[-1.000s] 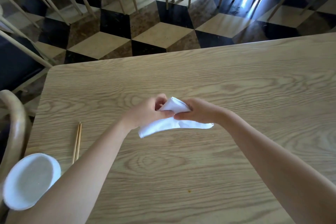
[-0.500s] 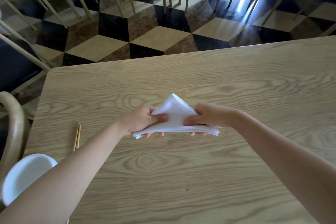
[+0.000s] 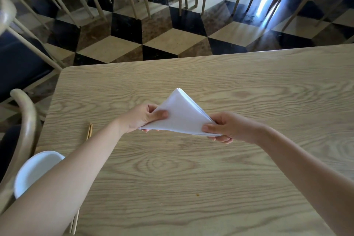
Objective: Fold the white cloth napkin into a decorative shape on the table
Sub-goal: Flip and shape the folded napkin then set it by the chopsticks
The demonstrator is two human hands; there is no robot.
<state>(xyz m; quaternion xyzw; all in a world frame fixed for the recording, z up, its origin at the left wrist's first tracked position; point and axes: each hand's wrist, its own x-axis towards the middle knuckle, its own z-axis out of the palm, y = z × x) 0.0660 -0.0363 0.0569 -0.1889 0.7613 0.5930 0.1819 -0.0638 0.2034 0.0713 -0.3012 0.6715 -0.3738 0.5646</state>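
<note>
The white cloth napkin is folded into a layered triangle, its point aimed away from me, and hangs just above the wooden table. My left hand pinches its left corner, thumb on top and fingers beneath. At the right corner my right hand pinches it the same way. The long edge stretches between both hands.
A pair of wooden chopsticks lies on the table left of my left hand. A white bowl sits at the near left corner, partly behind my forearm. A curved chair back stands left of the table; more chairs stand on the checkered floor beyond.
The bunched napkin has been opened out into a flat triangle. My hands have moved apart to its two corners and lifted it a little.
</note>
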